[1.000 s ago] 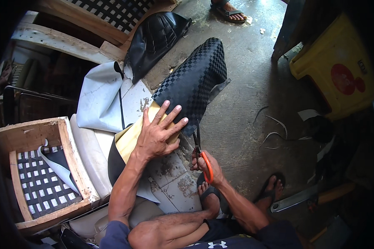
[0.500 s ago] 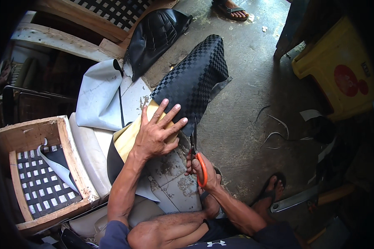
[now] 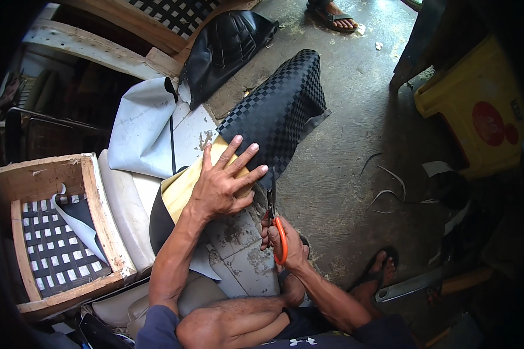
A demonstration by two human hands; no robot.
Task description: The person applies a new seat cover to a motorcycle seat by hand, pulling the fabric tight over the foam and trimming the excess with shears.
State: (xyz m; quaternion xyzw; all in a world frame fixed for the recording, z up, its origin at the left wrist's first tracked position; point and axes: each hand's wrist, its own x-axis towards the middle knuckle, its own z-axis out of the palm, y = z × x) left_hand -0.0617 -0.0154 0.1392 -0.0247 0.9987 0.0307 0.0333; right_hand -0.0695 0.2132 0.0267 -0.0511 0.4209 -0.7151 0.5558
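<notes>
My left hand (image 3: 220,185) lies flat with fingers spread, pressing on a yellow sheet (image 3: 183,189) and the near edge of a black checkered piece of upholstery vinyl (image 3: 276,107). That vinyl stretches away over the white tiles and the concrete floor, its far end humped. In my right hand (image 3: 297,249) is a pair of scissors (image 3: 282,239) with orange handles, held closed around the grips. Their dark blades point away from me, at the vinyl's near corner, just right of my left fingertips. Whether the blades have vinyl between them cannot be made out.
At left stands a wooden seat frame (image 3: 90,203) with woven black webbing, beside a pale cushion (image 3: 119,209). A white-backed sheet (image 3: 142,128) and a black vinyl cover (image 3: 224,55) lie beyond. Right are a yellow plastic stool (image 3: 448,99), thin offcuts (image 3: 397,177) and another person's sandalled foot (image 3: 337,17).
The whole view has shifted slightly, so the scene sits a little farther right at the top. Both hands and the scissors keep nearly the same place on the vinyl.
</notes>
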